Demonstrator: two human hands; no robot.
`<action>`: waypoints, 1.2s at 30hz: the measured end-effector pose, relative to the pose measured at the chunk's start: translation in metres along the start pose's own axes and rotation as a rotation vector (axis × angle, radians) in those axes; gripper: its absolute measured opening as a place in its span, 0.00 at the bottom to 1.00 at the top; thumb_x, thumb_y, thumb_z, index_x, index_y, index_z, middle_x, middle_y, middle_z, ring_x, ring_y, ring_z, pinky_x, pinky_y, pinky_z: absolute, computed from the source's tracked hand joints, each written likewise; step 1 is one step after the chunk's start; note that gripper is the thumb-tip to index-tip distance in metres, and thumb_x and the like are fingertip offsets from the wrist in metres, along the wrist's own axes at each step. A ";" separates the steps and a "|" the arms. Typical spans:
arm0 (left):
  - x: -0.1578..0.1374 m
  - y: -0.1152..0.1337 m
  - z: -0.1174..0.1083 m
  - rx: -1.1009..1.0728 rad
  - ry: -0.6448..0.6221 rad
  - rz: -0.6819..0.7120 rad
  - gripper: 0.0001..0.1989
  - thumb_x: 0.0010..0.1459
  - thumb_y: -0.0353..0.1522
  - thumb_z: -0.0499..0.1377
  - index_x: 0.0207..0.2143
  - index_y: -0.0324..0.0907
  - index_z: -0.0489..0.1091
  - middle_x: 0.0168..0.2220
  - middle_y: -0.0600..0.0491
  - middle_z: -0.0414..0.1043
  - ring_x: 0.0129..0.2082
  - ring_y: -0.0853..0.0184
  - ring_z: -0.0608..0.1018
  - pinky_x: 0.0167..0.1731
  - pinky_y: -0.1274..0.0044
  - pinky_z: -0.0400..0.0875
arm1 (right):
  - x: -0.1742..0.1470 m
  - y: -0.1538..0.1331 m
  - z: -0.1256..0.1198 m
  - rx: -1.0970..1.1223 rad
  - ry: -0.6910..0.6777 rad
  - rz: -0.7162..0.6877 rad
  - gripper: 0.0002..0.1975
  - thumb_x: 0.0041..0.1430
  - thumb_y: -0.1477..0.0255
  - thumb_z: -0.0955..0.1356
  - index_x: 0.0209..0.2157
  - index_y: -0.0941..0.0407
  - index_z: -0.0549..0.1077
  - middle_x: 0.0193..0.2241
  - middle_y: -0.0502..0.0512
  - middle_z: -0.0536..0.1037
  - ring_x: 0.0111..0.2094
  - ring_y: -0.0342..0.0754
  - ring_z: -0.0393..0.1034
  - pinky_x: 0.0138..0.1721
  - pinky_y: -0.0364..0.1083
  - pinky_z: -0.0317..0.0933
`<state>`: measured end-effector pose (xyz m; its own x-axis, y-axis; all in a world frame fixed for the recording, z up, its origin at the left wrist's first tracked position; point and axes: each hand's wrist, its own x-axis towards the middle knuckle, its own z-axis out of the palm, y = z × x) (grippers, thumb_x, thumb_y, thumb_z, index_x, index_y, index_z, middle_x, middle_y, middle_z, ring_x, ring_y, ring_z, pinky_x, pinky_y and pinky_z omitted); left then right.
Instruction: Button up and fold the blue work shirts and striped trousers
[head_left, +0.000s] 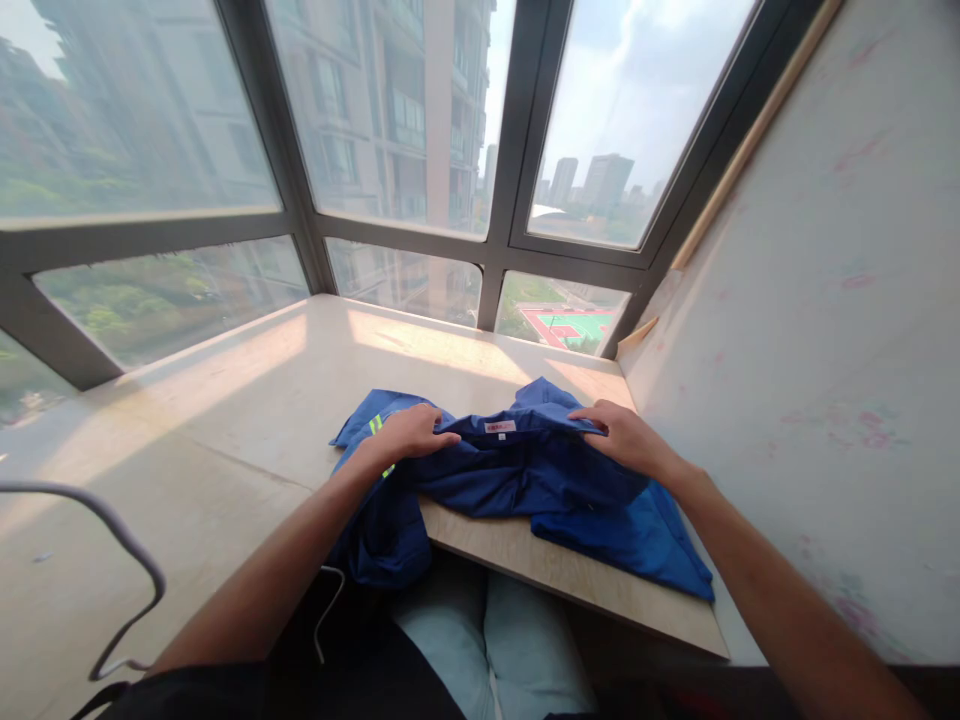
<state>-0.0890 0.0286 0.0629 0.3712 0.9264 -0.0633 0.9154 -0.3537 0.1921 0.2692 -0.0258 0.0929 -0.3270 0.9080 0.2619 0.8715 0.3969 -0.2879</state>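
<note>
Take the wide label [499, 427] as reference for every position. Nearest you, near-left of the label, a dark fold of the blue garment [480, 475] hangs over the table edge. The garment lies on the tabletop [247, 430]; its long axis runs left to right across you, and its labelled band faces you. Your left hand [416, 432] pinches this band left of the label; your right hand [621, 432] pinches it to the right.

Count, near to far: one grey cable [124, 535], well to the near-left; one brighter blue cloth [630, 545], near-right, whether a separate piece you cannot tell; one small tag [502, 437] just below the label; one label.

The tabletop is pale, wood-grained at its near edge, and sunlit beyond the label. A floral wall [840, 350] stands to the right. Farther beyond, the window [502, 200] shows three upper and four lower panes.
</note>
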 end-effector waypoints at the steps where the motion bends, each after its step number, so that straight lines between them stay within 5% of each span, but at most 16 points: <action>1: 0.003 0.004 0.003 0.009 -0.003 -0.004 0.25 0.59 0.52 0.54 0.47 0.44 0.75 0.48 0.45 0.77 0.48 0.56 0.78 0.47 0.72 0.70 | -0.002 0.000 0.001 0.015 -0.036 0.008 0.15 0.54 0.71 0.68 0.43 0.52 0.80 0.31 0.52 0.75 0.32 0.48 0.71 0.38 0.46 0.65; 7: 0.019 0.025 0.006 0.172 -0.089 -0.023 0.18 0.61 0.38 0.54 0.48 0.39 0.75 0.48 0.36 0.77 0.48 0.49 0.78 0.45 0.64 0.72 | -0.007 -0.001 0.008 0.092 -0.137 0.009 0.14 0.57 0.57 0.70 0.37 0.52 0.80 0.39 0.57 0.75 0.41 0.52 0.73 0.46 0.50 0.68; 13: 0.021 0.025 0.000 0.160 -0.086 -0.070 0.16 0.55 0.28 0.56 0.45 0.38 0.77 0.43 0.35 0.78 0.45 0.51 0.80 0.42 0.68 0.73 | -0.003 0.003 0.024 -0.016 -0.160 0.009 0.12 0.61 0.65 0.67 0.42 0.51 0.81 0.50 0.58 0.78 0.54 0.57 0.70 0.57 0.55 0.63; 17: 0.016 0.012 -0.004 0.120 0.042 -0.124 0.16 0.54 0.27 0.54 0.43 0.40 0.78 0.43 0.38 0.78 0.44 0.50 0.80 0.40 0.68 0.73 | -0.004 0.005 0.030 -0.092 -0.152 0.102 0.15 0.60 0.74 0.64 0.41 0.51 0.81 0.43 0.55 0.82 0.46 0.55 0.76 0.51 0.52 0.67; 23: 0.005 0.000 -0.009 0.047 0.277 -0.186 0.16 0.52 0.23 0.52 0.39 0.42 0.76 0.40 0.43 0.78 0.43 0.51 0.80 0.38 0.68 0.73 | -0.009 0.004 0.018 -0.111 -0.033 0.164 0.12 0.60 0.69 0.64 0.39 0.51 0.79 0.37 0.52 0.83 0.38 0.52 0.77 0.40 0.48 0.67; 28: -0.003 0.004 -0.011 0.080 0.320 -0.142 0.15 0.55 0.22 0.50 0.41 0.40 0.72 0.41 0.43 0.77 0.44 0.54 0.79 0.38 0.70 0.71 | -0.011 -0.004 0.009 -0.131 0.136 0.214 0.07 0.54 0.73 0.65 0.31 0.52 0.76 0.31 0.52 0.81 0.33 0.52 0.74 0.36 0.48 0.64; 33: -0.004 0.003 -0.009 0.091 -0.016 -0.058 0.28 0.57 0.39 0.61 0.58 0.41 0.63 0.51 0.40 0.75 0.49 0.51 0.77 0.44 0.69 0.70 | -0.011 -0.013 0.006 -0.190 0.285 0.081 0.06 0.51 0.78 0.64 0.28 0.53 0.69 0.29 0.55 0.75 0.34 0.52 0.70 0.37 0.48 0.63; 36: 0.000 0.007 -0.006 0.063 -0.042 0.028 0.37 0.54 0.54 0.59 0.60 0.42 0.64 0.56 0.39 0.71 0.55 0.50 0.73 0.49 0.69 0.68 | -0.011 -0.019 0.006 -0.210 0.305 -0.004 0.07 0.49 0.80 0.63 0.27 0.52 0.65 0.29 0.56 0.72 0.35 0.54 0.68 0.38 0.49 0.62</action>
<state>-0.0835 0.0272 0.0705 0.4014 0.9104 -0.1003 0.9123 -0.3876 0.1324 0.2537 -0.0423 0.0900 -0.2341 0.8120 0.5346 0.9369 0.3352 -0.0989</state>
